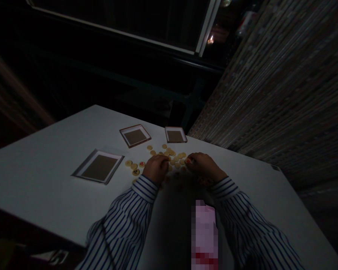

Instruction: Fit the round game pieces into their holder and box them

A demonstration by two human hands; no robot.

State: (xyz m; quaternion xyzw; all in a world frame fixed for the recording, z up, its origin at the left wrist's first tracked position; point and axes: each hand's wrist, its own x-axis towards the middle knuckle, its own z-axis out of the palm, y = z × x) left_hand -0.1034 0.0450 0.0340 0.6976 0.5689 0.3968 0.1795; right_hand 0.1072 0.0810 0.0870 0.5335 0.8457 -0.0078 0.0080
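Note:
Round, pale wooden Chinese chess pieces (177, 164) lie scattered and partly heaped on the white table (62, 202). Some show red or black characters, like the black-marked piece (135, 172) at the left; many show plain faces. At the left of the heap is my left hand (157, 167), fingers curled and closed, its tips at the pieces; what it holds is hidden. Across from it, my right hand (203, 165) pinches a red-marked chess piece (188, 160) at the heap's right edge. More pieces lie in shadow below and between both hands.
Three shallow boxes or lids stand around the pieces: a large one (99, 167) at left, another (135, 135) behind, a smaller one (176, 135) at the far edge. A lit phone (205, 232) lies between my forearms. A string curtain (259, 86) hangs at right.

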